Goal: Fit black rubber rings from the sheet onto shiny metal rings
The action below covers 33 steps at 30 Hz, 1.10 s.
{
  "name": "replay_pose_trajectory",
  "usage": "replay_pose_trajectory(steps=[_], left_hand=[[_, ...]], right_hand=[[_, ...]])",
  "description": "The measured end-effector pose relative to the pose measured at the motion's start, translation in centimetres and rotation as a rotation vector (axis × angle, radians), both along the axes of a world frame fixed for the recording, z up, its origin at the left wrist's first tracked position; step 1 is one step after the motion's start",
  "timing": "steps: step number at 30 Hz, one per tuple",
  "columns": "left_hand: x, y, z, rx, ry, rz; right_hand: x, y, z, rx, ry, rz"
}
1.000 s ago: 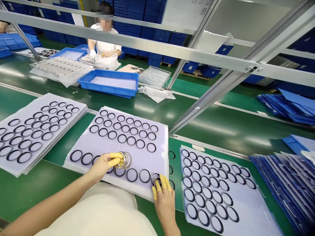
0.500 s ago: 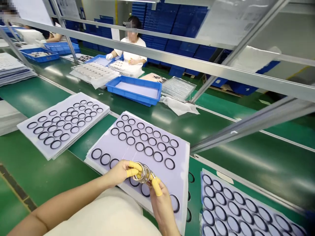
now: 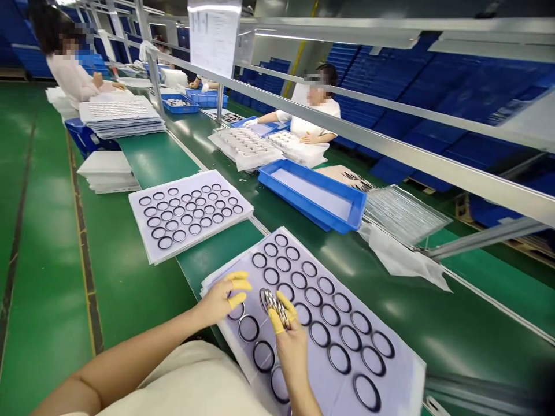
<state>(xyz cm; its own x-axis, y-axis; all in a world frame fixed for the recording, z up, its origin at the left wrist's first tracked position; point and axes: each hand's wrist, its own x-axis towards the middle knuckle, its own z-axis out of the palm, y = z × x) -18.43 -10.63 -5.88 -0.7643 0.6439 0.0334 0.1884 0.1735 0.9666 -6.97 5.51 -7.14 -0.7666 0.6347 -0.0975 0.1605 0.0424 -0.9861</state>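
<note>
My right hand (image 3: pixel 289 341), with yellow finger cots, pinches a small stack of silvery metal rings (image 3: pixel 273 303) just above a pale lilac sheet (image 3: pixel 392 381) that carries rows of black rings (image 3: pixel 339 358). My left hand (image 3: pixel 223 299), also in yellow cots, rests at the sheet's left corner with fingers stretched out, a little left of the ring stack, holding nothing. Both forearms reach in from the bottom of the head view.
A second sheet of black rings (image 3: pixel 188 212) lies further left on the green belt (image 3: pixel 143 156). A blue tray (image 3: pixel 315 196) and clear plastic trays (image 3: pixel 401 214) sit beyond. A metal rail (image 3: pixel 390 147) crosses overhead. Other workers (image 3: pixel 314 118) sit at the line; stacked white sheets (image 3: pixel 108 172) at left.
The view swung left. The ring stack passed from my left hand into my right hand, and my left hand opened and drew away to the sheet's corner.
</note>
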Motion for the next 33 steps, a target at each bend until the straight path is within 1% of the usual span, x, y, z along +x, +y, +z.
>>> replay_pose_trajectory(steps=[2, 5, 8, 10, 12, 15, 19, 21, 24, 27, 29, 31, 33], left_hand=[[-2.2, -1.6, -1.0, -0.055, 0.056, 0.093], [-4.2, -3.2, -2.6, -0.142, 0.109, 0.136], [-5.0, -4.0, -4.0, -0.196, 0.134, 0.126], [-5.1, -4.0, -4.7, -0.241, 0.166, 0.093], [-5.4, -3.7, -5.1, -0.281, 0.211, 0.039], [-5.9, -2.7, -5.5, -0.328, 0.291, -0.059], [-6.4, -0.8, -5.8, -0.383, 0.389, -0.186], [-6.4, 0.1, -5.9, -0.411, 0.431, -0.241], [-6.3, 0.9, -6.1, -0.453, 0.483, -0.301], [-6.3, 1.1, -6.2, -0.487, 0.523, -0.337], [-6.3, 1.2, -6.1, -0.501, 0.545, -0.349], [-6.2, 1.5, -5.9, -0.5, 0.567, -0.36], [-5.9, 1.9, -5.7, -0.484, 0.59, -0.375]], right_hand=[[-2.6, 0.0, -1.4, 0.164, 0.012, 0.012], [-6.0, -0.7, -3.5, 0.324, 0.041, 0.076], [-7.9, -1.7, -5.4, 0.409, 0.036, 0.126], [-8.1, -1.8, -6.2, 0.428, 0.012, 0.122], [-7.6, -1.6, -6.5, 0.427, -0.022, 0.096], [-6.1, -0.9, -6.2, 0.451, -0.064, 0.055], [-4.5, -1.0, -5.7, 0.483, -0.097, 0.095], [-4.0, -1.3, -5.8, 0.456, -0.114, 0.1], [-3.3, -1.2, -6.0, 0.377, -0.139, 0.01], [-2.2, -0.1, -6.0, 0.269, -0.16, -0.091], [-1.2, 0.7, -6.0, 0.237, -0.162, -0.128], [-0.3, 1.2, -5.8, 0.27, -0.166, -0.145], [0.3, 1.2, -5.7, 0.366, -0.177, -0.138]])
